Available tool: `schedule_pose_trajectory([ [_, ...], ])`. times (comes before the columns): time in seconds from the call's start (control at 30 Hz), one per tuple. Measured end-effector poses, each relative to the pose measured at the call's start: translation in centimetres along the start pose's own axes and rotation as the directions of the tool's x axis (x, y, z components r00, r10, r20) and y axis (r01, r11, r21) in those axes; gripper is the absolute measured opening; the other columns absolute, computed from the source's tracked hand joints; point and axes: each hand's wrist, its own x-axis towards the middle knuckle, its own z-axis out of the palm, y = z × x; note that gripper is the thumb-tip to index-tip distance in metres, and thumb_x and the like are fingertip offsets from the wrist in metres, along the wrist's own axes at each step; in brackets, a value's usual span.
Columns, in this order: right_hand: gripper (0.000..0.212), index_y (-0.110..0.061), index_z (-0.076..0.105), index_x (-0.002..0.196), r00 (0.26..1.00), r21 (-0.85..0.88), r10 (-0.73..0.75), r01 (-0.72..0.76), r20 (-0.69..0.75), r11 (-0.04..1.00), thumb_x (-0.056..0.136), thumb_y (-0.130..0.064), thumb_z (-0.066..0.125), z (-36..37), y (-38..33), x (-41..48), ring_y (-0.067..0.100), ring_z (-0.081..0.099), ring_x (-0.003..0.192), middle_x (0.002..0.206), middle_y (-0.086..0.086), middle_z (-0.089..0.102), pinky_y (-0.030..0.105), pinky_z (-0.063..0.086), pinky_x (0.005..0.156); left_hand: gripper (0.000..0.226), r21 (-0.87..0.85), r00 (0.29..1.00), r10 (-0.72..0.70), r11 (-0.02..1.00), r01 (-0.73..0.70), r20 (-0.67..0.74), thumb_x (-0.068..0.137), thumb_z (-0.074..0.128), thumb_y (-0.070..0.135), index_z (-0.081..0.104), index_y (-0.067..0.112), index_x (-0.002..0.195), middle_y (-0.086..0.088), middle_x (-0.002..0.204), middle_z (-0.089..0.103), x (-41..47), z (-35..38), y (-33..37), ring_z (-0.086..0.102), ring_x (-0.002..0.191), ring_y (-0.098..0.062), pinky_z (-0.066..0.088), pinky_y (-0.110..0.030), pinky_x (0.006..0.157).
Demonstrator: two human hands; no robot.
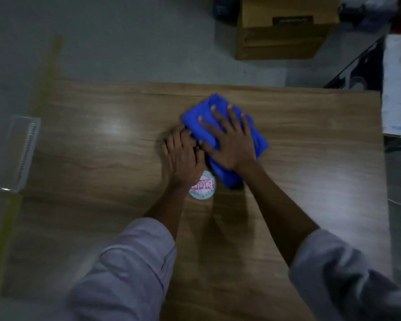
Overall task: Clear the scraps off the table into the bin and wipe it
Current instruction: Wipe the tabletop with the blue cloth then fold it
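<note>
Nearest the camera, two pale sleeves reach from the near edge of the tabletop (102,163) toward its middle. Just beyond the left sleeve's wrist lies a small round printed disc (203,186), flat on the wood and partly under that wrist. It may be a lid or a label, and the blur hides which.

The left hand (183,156) sits knuckles up against the left side of the blue cloth (258,141). Its fingers are bent down toward the wood, and whether they pinch the cloth's edge, cup something or hold nothing cannot be told. The right hand (229,147) lies flat on the folded cloth with fingers spread and straight, pressing rather than gripping. The cloth rests right of centre, nearer the far edge than the near one.

The step in hand looks like wiping. No loose scraps show on the wood, unless the disc is one. The next move probably calls for steady downward pressure while the cloth is drawn across the unwiped part, and for lifting the disc out of its path.

A clear container (21,154), likely the bin, stands by the left edge. Past the far edge, a cardboard box (283,31) sits on the floor.
</note>
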Motion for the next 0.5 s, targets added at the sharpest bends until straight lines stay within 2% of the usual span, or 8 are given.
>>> schedule_pose_trajectory([
  [0.07,0.063,-0.046,0.032,0.155,0.999,-0.015,-0.033,0.033,-0.016,0.999,0.097,-0.068,0.039,-0.3,1.6,-3.5,0.028,0.008,0.157,0.168,-0.009,0.021,0.057,0.011,0.123,0.046,0.010,1.000,0.018,1.000,-0.018,-0.010,0.080,0.049,0.036,0.055,0.012,0.118,-0.011,0.131,0.055,0.0,-0.3,0.1,0.048,0.116,-0.032,0.033,-0.046,0.102],
  [0.13,0.064,-0.047,0.033,0.154,0.994,-0.017,0.091,-0.092,-0.052,0.996,0.096,-0.070,0.037,-1.9,5.3,-5.3,0.027,0.009,0.157,0.168,-0.010,0.021,0.056,0.012,0.123,0.042,0.050,1.000,0.015,0.999,-0.015,-0.012,0.079,0.053,0.033,0.055,0.014,0.116,-0.009,0.130,0.054,0.2,-0.5,0.2,0.048,0.114,-0.031,0.033,-0.045,0.100],
  [0.23,0.067,-0.050,0.029,0.155,0.937,0.036,0.347,-0.346,-0.042,0.938,0.093,-0.075,0.031,-4.2,10.1,-3.5,0.029,0.005,0.157,0.169,-0.012,0.017,0.056,0.005,0.124,0.040,0.101,1.000,0.010,0.995,-0.011,0.007,0.078,0.051,0.035,0.055,0.017,0.114,-0.008,0.131,0.053,0.5,-0.3,0.3,0.044,0.114,-0.028,0.031,-0.044,0.098],
  [0.3,0.067,-0.051,0.027,0.155,0.909,0.074,0.413,-0.410,-0.046,0.909,0.093,-0.076,0.029,-4.7,10.3,0.0,0.030,0.001,0.157,0.169,-0.011,0.015,0.056,0.001,0.124,0.040,0.114,1.000,0.017,0.993,-0.017,0.007,0.078,0.050,0.036,0.055,0.017,0.114,-0.009,0.129,0.053,0.6,0.0,0.1,0.042,0.113,-0.028,0.030,-0.044,0.098],
  [0.37,0.067,-0.047,0.030,0.155,0.931,0.054,0.362,-0.359,-0.053,0.932,0.094,-0.073,0.028,-3.8,8.2,3.7,0.034,0.005,0.156,0.169,-0.007,0.019,0.055,0.003,0.124,0.042,0.116,1.000,0.022,0.993,-0.021,-0.003,0.079,0.051,0.036,0.053,0.016,0.116,-0.010,0.128,0.052,0.5,0.2,-0.1,0.039,0.114,-0.028,0.027,-0.044,0.099],
  [0.43,0.066,-0.042,0.035,0.155,0.972,0.063,0.232,-0.230,-0.035,0.971,0.095,-0.069,0.028,-2.2,5.0,6.1,0.038,0.013,0.155,0.167,-0.001,0.024,0.055,0.008,0.125,0.045,0.111,1.000,0.024,0.994,-0.023,-0.005,0.078,0.054,0.035,0.052,0.015,0.118,-0.011,0.129,0.052,0.5,0.2,0.1,0.038,0.114,-0.028,0.025,-0.044,0.099],
  [0.5,0.061,-0.035,0.045,0.152,0.994,0.097,0.083,-0.077,-0.065,0.992,0.097,-0.062,0.037,-0.8,1.8,6.2,0.040,0.021,0.153,0.164,0.003,0.033,0.054,0.017,0.123,0.047,0.114,1.000,0.015,0.993,-0.016,0.010,0.076,0.053,0.036,0.053,0.014,0.117,-0.012,0.128,0.052,0.5,-0.1,0.2,0.039,0.113,-0.029,0.027,-0.045,0.098],
])
